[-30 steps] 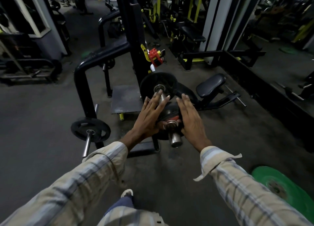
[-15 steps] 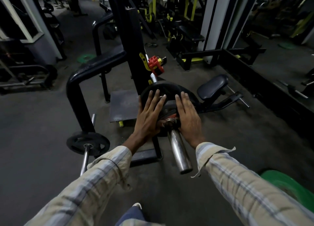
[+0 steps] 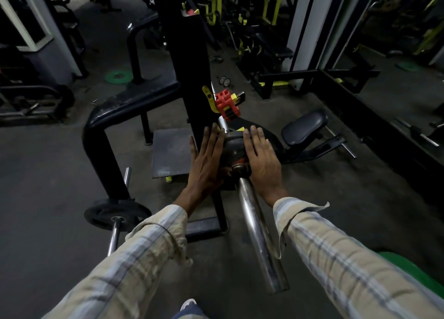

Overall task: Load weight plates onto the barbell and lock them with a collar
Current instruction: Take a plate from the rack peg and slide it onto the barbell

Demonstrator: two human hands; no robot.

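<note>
1. The left hand point(image 3: 206, 165) lies flat against the black weight plate point(image 3: 231, 148), with its fingers straight and spread a little. It holds nothing; it only presses on the left part of the plate face.
2. The right hand point(image 3: 263, 162) is flat in the same way, fingers straight and close together, on the right part of the same plate. It also holds nothing.
3. The plate sits on the chrome barbell sleeve point(image 3: 258, 230), which passes through its centre hole between the two hands. The bare end of the sleeve points toward the camera and reaches down near the lower middle of the view.
4. A red ring shows on the plate face just above the hole.
5. Beyond the plate, a red collar point(image 3: 227, 104) sits higher up, beside the black upright post point(image 3: 189, 62) of the machine. It is apart from both hands.
6. Both arms wear a light checked shirt; the right cuff point(image 3: 300, 206) is open and stands out from the wrist.
7. At the left, a smaller black plate point(image 3: 115, 213) sits on a short chrome peg near the floor.
8. A green plate point(image 3: 413, 270) lies on the floor at the lower right, partly hidden by the right sleeve. Another green plate point(image 3: 118, 74) lies farther away at the left.
9. A black padded seat point(image 3: 305, 128) stands to the right of the hands.
</note>
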